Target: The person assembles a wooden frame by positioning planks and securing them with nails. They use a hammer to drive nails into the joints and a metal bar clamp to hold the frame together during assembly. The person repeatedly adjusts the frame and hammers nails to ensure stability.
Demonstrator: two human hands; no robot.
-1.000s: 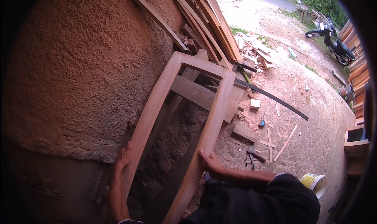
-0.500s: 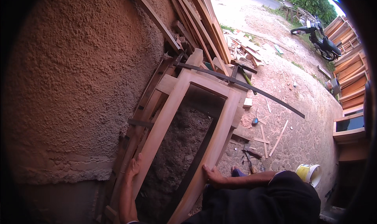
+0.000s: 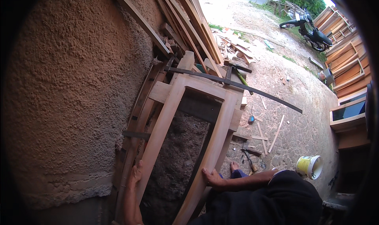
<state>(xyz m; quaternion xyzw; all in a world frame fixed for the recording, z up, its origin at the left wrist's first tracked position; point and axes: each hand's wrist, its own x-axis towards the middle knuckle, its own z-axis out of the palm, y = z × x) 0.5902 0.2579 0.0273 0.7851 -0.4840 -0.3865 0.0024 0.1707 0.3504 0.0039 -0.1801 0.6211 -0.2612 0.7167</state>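
A long rectangular wooden frame (image 3: 162, 126) with a rounded inner opening lies before me on wooden supports. My left hand (image 3: 136, 173) is closed around the outer edge of its left rail. My right hand (image 3: 213, 178) grips the right rail, thumb on top; its other fingers are partly hidden. Across the far end runs a long dark metal bar clamp (image 3: 262, 93). Beside it a green-handled tool (image 3: 243, 81) rests. Through the frame's opening I see dark, littered ground.
A rough wall (image 3: 79, 87) rises close on the left, with long boards (image 3: 189, 23) leaning against it. Wood offcuts lie beyond. On the ground at right are a tape measure (image 3: 251, 119), thin sticks (image 3: 276, 134) and a bucket (image 3: 304, 165). A motorbike (image 3: 310, 31) stands farther off.
The view has shifted, so the frame's far end and the background appear farther left. Both hands keep their hold on the rails. More of a bare foot shows beside my right arm.
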